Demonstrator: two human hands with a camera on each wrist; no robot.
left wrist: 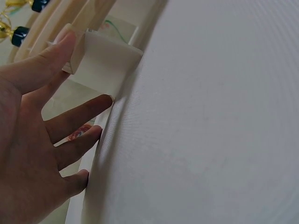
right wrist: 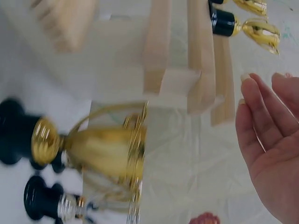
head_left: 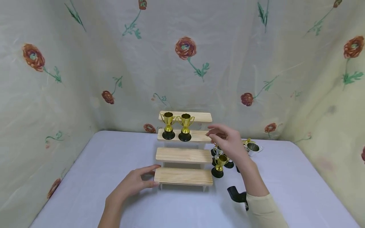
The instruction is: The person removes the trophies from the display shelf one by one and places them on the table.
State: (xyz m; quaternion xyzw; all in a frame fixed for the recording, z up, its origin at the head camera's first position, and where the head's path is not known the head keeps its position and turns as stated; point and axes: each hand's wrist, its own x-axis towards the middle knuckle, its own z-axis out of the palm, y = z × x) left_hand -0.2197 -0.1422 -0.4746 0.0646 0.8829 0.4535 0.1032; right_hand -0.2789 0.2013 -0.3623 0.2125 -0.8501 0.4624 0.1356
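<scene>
A tiered wooden stand with several pale steps is in the middle of the table. My left hand holds the left end of its lowest step between thumb and index finger, the other fingers spread in the left wrist view. Two gold trophy cups on black bases stand upright on the step second from the top, at its left and middle. Near that step's right end hovers my right hand, fingers loosely bent and holding nothing. Below it, a gold trophy stands beside the stand.
More gold and silver trophies, among them a silver cup, crowd the table right of the stand, partly hidden by my right forearm. A black curved piece shows beside the right sleeve. Flower-printed cloth hangs behind the white table.
</scene>
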